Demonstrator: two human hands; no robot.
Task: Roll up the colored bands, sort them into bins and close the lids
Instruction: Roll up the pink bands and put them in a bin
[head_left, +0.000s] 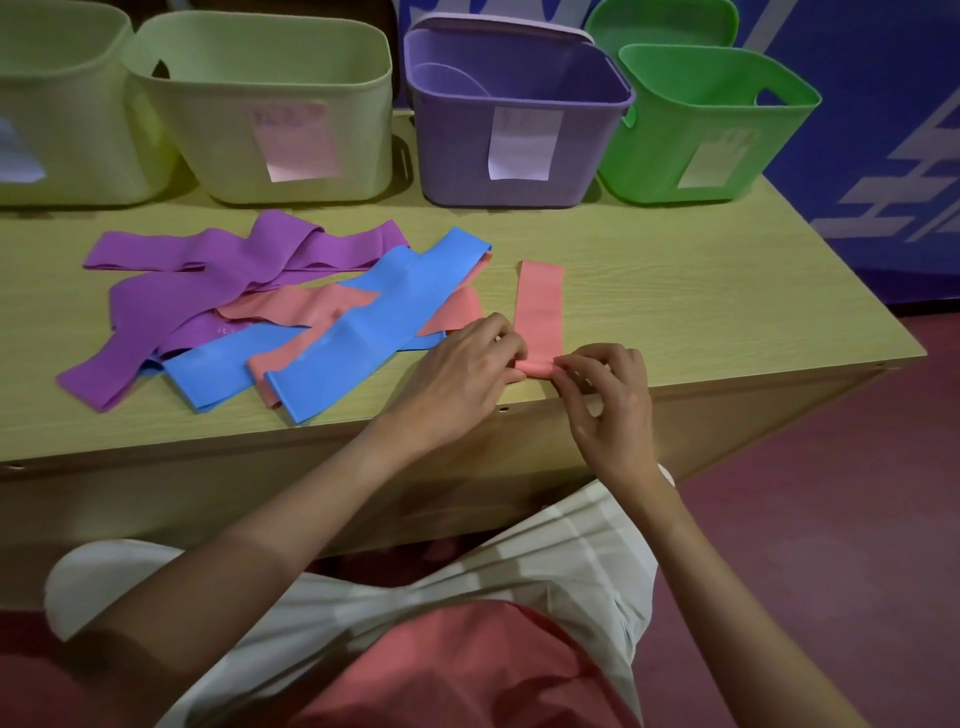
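Your table (675, 291) carries four open bins along its back edge: two pale yellow ones at the left, then the purple bin (519, 156) and the green bin (701, 130) toward the back right corner. Each has a paper label on its front, too blurred to read. A purple lid (498, 23) and a green lid (665, 21) stand behind their bins.

The pile (270, 312) of purple, blue and pink bands lies tangled left of centre, and its nearest pink end sits just beside your left hand (457, 374). The biggest risk, as I judge it, is that your wrist drags that pile or catches a second pink strip into the roll.

The pink band (540, 306) you are working lies apart from the pile, running from mid-table back to the front edge. Its near end is only just curled over, so the roll is small and loose. Let go with either hand and it likely springs flat again; push unevenly and it will probably roll crooked into a cone. Being so close to the front edge, it could also slip off onto your lap.

The curl sits between your two hands, touching both. The fingers (511, 345) of your left hand pinch its left end, those of your right hand (608, 400) pinch its right end, both narrowed tight on the band.
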